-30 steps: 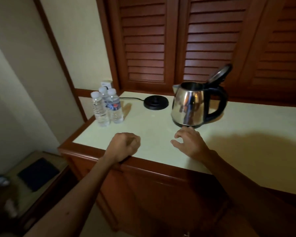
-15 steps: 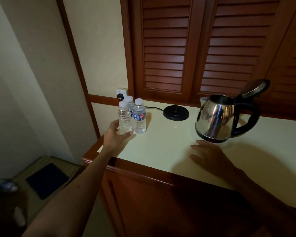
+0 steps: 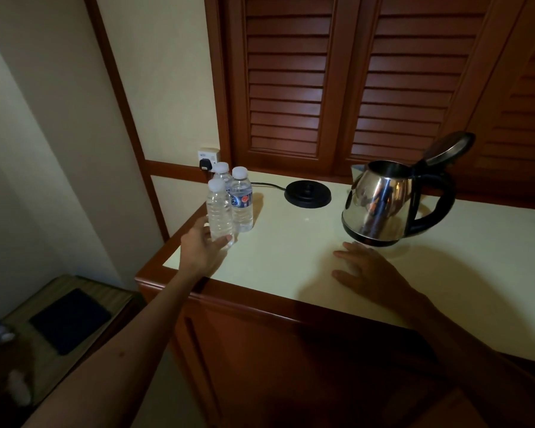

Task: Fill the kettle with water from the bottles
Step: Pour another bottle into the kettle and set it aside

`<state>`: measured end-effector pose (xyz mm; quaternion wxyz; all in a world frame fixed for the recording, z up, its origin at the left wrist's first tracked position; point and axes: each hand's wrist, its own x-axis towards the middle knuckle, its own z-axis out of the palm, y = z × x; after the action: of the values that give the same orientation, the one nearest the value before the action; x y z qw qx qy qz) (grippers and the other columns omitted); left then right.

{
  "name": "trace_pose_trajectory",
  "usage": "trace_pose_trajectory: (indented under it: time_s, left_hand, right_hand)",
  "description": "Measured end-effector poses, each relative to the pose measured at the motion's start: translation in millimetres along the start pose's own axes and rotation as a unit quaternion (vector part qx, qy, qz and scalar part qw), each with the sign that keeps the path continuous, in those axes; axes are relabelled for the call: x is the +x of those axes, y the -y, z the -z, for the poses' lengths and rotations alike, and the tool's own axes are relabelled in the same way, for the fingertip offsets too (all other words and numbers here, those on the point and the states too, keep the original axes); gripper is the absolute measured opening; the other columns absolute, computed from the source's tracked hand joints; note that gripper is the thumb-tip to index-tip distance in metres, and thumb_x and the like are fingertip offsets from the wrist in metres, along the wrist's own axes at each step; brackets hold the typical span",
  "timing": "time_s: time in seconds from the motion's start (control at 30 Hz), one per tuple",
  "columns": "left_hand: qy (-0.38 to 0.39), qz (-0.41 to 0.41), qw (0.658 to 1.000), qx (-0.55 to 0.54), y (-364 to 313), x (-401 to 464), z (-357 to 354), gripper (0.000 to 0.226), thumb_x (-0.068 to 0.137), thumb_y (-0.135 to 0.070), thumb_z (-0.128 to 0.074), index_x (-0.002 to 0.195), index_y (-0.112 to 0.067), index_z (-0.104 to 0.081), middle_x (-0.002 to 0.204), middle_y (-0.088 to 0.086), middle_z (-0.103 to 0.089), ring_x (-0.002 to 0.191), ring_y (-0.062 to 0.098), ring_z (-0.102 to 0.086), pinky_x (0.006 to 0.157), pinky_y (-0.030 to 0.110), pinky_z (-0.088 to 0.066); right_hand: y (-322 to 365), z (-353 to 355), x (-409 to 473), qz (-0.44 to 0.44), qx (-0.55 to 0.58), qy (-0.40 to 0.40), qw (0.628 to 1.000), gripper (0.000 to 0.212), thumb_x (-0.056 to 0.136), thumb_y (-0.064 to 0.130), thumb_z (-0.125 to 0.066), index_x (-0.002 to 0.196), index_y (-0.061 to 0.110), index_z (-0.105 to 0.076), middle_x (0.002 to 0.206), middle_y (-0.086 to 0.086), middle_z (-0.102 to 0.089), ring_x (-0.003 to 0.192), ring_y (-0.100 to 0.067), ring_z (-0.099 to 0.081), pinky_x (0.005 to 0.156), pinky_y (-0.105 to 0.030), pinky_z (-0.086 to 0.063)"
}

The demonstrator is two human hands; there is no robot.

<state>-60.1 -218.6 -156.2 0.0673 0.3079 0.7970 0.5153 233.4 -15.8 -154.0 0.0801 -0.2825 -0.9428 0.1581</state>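
Three small clear water bottles with white caps stand at the counter's left end. My left hand (image 3: 203,247) wraps the lower part of the front bottle (image 3: 219,208), thumb across its base and fingers behind it; the bottle still stands on the counter. The labelled bottle (image 3: 242,199) and the rear bottle (image 3: 222,172) stand just behind it. A steel kettle (image 3: 380,203) with a black handle stands to the right, its lid (image 3: 450,147) tipped open. My right hand (image 3: 369,273) lies flat on the counter just in front of the kettle, fingers spread, holding nothing.
The kettle's black round base (image 3: 308,193) sits between bottles and kettle, its cord running to a wall socket (image 3: 208,157). The cream counter (image 3: 291,242) has a wooden front edge. Louvred wooden doors (image 3: 291,88) stand behind. A low bench with a dark item (image 3: 70,319) is at lower left.
My left hand went from a fist at the counter's front edge out to the bottles and closed around the front one. My view swung left. My right hand stayed near the kettle.
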Motion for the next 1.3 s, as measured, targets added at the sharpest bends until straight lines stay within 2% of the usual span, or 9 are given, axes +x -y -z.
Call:
trace_pose_trajectory:
  time_s: [0.13, 0.27, 0.37, 0.6, 0.87, 0.97, 1.07, 1.2, 1.3]
  left_hand:
    - [0.028, -0.021, 0.999, 0.008, -9.5, -19.7, -6.0, 0.065, 0.078, -0.023, -0.084, 0.135, -0.011, -0.055, 0.123, 0.009, -0.07, 0.106, 0.02, -0.067, 0.09, 0.029, -0.054]
    - [0.079, -0.026, 0.996, -0.03, -27.0, -28.4, -22.8, 0.062, 0.075, -0.016, -0.086, 0.131, -0.014, -0.058, 0.118, 0.008, -0.072, 0.103, 0.018, -0.069, 0.094, 0.034, -0.056]
    - [0.118, -0.028, 0.991, -0.055, -39.4, -32.5, -43.7, 0.059, 0.077, -0.017, -0.085, 0.13, -0.017, -0.059, 0.117, 0.003, -0.072, 0.102, 0.015, -0.069, 0.09, 0.028, -0.055]
    - [0.202, -0.042, 0.972, -0.114, -65.6, -38.2, -97.1, 0.057, 0.075, -0.013, -0.086, 0.126, -0.015, -0.061, 0.11, -0.001, -0.075, 0.1, 0.014, -0.072, 0.095, 0.043, -0.057]
    - [0.226, -0.04, 0.961, -0.153, -79.7, -36.6, -126.9, 0.058, 0.073, -0.013, -0.088, 0.123, -0.017, -0.061, 0.114, -0.003, -0.074, 0.106, 0.013, -0.07, 0.1, 0.043, -0.054]
    - [0.224, -0.037, 0.958, -0.173, -82.0, -37.9, -129.8, 0.063, 0.07, -0.011, -0.089, 0.125, -0.017, -0.059, 0.113, -0.001, -0.075, 0.104, 0.016, -0.072, 0.098, 0.044, -0.055]
    - [0.22, -0.032, 0.952, -0.211, -82.2, -39.0, -132.7, 0.067, 0.073, -0.002, -0.086, 0.131, -0.016, -0.055, 0.111, 0.005, -0.075, 0.104, 0.021, -0.072, 0.096, 0.044, -0.056]
    - [0.218, -0.037, 0.945, -0.242, -79.4, -37.8, -135.7, 0.068, 0.074, 0.003, -0.084, 0.133, -0.015, -0.055, 0.109, 0.008, -0.076, 0.103, 0.024, -0.072, 0.094, 0.041, -0.057]
    - [0.23, -0.046, 0.938, -0.254, -77.3, -37.2, -135.1, 0.068, 0.076, 0.003, -0.081, 0.137, -0.015, -0.055, 0.112, 0.008, -0.075, 0.105, 0.024, -0.072, 0.092, 0.036, -0.057]
  right_hand:
    - [-2.8, -2.9, 1.1, 0.002, 0.008, -0.013, 1.0, 0.058, 0.091, 0.055, -0.052, 0.142, 0.029, -0.045, 0.156, 0.004, -0.031, 0.145, -0.016, -0.022, 0.117, -0.04, -0.018]
    - [-5.5, -5.8, 1.7, -0.002, -0.002, -0.013, 1.0, 0.058, 0.092, 0.057, -0.049, 0.143, 0.03, -0.042, 0.156, 0.005, -0.03, 0.145, -0.015, -0.021, 0.118, -0.041, -0.017]
    - [-6.0, -6.6, 1.7, -0.01, -0.004, -0.008, 1.0, 0.059, 0.092, 0.06, -0.046, 0.144, 0.033, -0.04, 0.157, 0.007, -0.027, 0.146, -0.014, -0.018, 0.118, -0.041, -0.016]
    - [-3.2, -6.4, 2.3, -0.051, 0.012, -0.009, 0.999, 0.061, 0.087, 0.064, -0.048, 0.142, 0.038, -0.039, 0.157, 0.011, -0.025, 0.146, -0.014, -0.017, 0.119, -0.043, -0.017]
    - [-7.8, 3.4, 4.4, -0.091, 0.214, -0.049, 0.971, 0.064, 0.082, 0.044, -0.065, 0.142, 0.034, -0.042, 0.15, 0.008, -0.04, 0.135, -0.015, -0.039, 0.107, -0.034, -0.034]
    - [-10.7, 11.2, 8.0, -0.072, 0.296, -0.065, 0.95, 0.059, 0.085, 0.029, -0.068, 0.139, 0.027, -0.046, 0.144, 0.004, -0.048, 0.131, -0.013, -0.045, 0.101, -0.027, -0.035]
    - [-3.7, 26.9, 17.6, -0.029, 0.332, -0.104, 0.937, 0.053, 0.088, 0.026, -0.068, 0.136, 0.018, -0.048, 0.135, -0.005, -0.056, 0.121, -0.017, -0.054, 0.102, -0.034, -0.046]
    - [25.6, 58.8, 37.0, 0.023, 0.292, -0.18, 0.939, 0.052, 0.091, 0.043, -0.061, 0.135, 0.018, -0.049, 0.106, -0.001, -0.064, 0.094, -0.011, -0.062, 0.083, -0.029, -0.054]
    - [46.0, 78.1, 49.1, 0.068, 0.201, -0.201, 0.956, 0.05, 0.088, 0.05, -0.06, 0.126, 0.018, -0.057, 0.095, 0.003, -0.056, 0.082, -0.005, -0.055, 0.07, -0.022, -0.046]
